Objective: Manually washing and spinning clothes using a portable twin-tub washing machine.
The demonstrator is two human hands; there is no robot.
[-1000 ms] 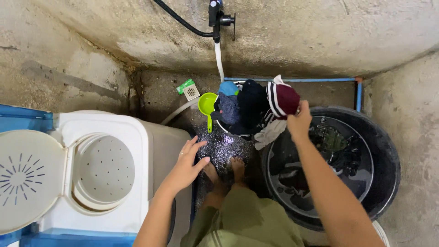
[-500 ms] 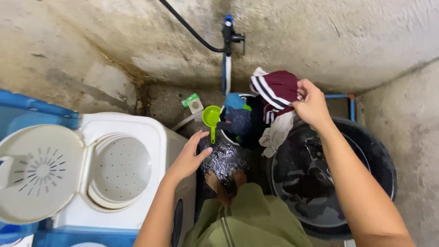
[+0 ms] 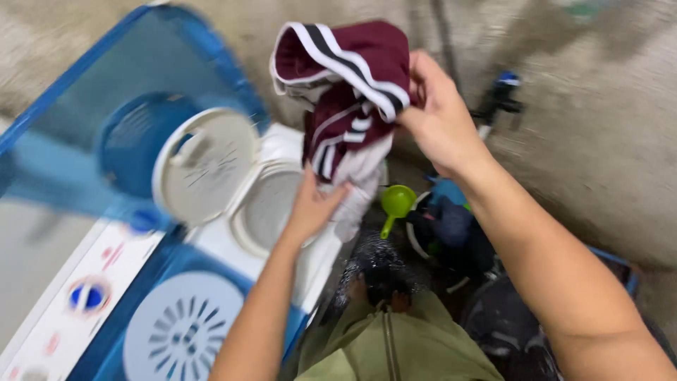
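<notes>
Lifted up and carried leftward since the earlier frames, the maroon garment with white and black stripes (image 3: 345, 77) now hangs above the open white spin tub (image 3: 271, 208) of the white and blue twin-tub washing machine (image 3: 141, 282), away from the heap it sat on. Fingers (image 3: 416, 85) of the right hand (image 3: 441, 120) are clenched on the garment's upper folds, gripping it at the right edge of the bunched cloth. Below, the left hand (image 3: 314, 204) has come off the machine's edge and now presses its open palm and fingers against the pale lower end of the dangling cloth; whether it pinches the fabric cannot be told. Just left of the tub stands its round white inner lid (image 3: 204, 166), raised on edge, with the translucent blue outer lid (image 3: 106, 120) tilted up behind it. Right of the left hand lies a lime-green plastic scoop (image 3: 396, 204), beside a basin of dark blue wet clothes (image 3: 451, 226). Everything is motion-blurred.
</notes>
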